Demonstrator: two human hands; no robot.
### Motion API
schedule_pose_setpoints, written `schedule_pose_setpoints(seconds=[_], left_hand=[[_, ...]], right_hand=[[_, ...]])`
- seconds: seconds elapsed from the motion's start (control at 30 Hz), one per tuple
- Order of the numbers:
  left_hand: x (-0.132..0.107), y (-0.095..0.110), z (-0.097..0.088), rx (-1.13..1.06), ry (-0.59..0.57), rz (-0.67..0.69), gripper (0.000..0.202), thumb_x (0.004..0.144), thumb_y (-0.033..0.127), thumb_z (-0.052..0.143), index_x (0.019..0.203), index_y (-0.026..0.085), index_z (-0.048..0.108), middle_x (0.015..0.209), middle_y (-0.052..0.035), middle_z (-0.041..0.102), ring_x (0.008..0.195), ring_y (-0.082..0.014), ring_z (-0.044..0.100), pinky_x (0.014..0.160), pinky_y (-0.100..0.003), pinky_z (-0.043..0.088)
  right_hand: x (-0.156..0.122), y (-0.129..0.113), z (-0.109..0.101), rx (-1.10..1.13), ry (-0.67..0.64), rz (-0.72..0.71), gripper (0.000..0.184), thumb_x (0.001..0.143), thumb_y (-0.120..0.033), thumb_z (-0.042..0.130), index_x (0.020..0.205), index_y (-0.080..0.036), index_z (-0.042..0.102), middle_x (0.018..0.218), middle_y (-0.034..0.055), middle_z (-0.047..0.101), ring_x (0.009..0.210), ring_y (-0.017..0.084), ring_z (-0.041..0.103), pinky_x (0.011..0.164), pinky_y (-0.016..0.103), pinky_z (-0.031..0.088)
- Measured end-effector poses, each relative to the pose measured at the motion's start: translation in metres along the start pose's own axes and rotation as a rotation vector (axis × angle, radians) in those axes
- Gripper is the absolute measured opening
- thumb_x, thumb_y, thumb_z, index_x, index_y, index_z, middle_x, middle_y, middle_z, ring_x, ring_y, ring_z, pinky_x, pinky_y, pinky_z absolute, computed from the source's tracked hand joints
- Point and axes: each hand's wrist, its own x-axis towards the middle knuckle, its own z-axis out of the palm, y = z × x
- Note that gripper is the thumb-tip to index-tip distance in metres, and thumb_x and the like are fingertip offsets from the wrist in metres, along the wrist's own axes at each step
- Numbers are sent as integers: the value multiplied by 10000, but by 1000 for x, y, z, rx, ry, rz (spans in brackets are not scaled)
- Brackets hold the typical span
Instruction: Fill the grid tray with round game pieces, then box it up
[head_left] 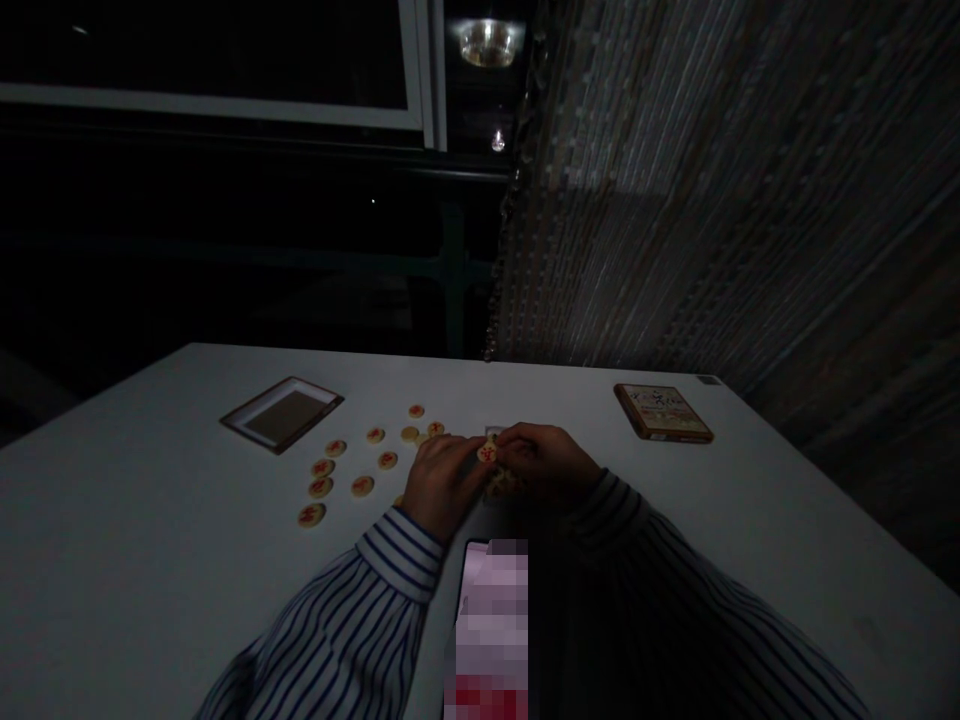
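Note:
Several round wooden game pieces [352, 462] with red characters lie scattered on a white table [150, 540]. My left hand [442, 485] and my right hand [544, 458] meet over the middle of the table, fingers curled. Together they pinch one round piece [487, 453] with a red mark between their fingertips. More pieces sit under and just beside the hands, partly hidden. Both arms wear striped shirt sleeves.
An open box tray [283, 413] with a brown inside lies at the far left. A box lid [663, 411] with a printed picture lies at the far right. A lit phone screen [491, 610] sits near me. A woven blind hangs behind the table; the room is dark.

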Motion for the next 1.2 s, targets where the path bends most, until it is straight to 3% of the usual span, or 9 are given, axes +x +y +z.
schedule_pose_setpoints(seconds=[0.47, 0.8, 1.2], left_hand=[[-3, 3, 1, -119, -42, -54, 278, 714, 321, 527, 951, 182, 561, 877, -62, 612, 834, -170, 541, 756, -333, 430], [-2, 9, -3, -392, -69, -258, 229, 760, 283, 466, 930, 186, 584, 894, -38, 619, 843, -130, 552, 774, -263, 429], [3, 13, -5, -585, -54, -529, 213, 693, 326, 535, 790, 161, 629, 762, -18, 654, 729, -132, 580, 695, -233, 450]], right_hand=[[1, 2, 0, 35, -9, 32, 200, 690, -294, 531, 847, -189, 599, 767, 16, 641, 720, 139, 587, 659, 256, 456], [1, -2, -2, 81, -16, 26, 195, 688, -265, 525, 833, -164, 608, 758, 20, 640, 703, 129, 582, 647, 239, 453], [0, -6, -3, 49, -18, -24, 213, 704, -290, 507, 840, -178, 628, 784, 16, 646, 721, 133, 586, 660, 245, 460]])
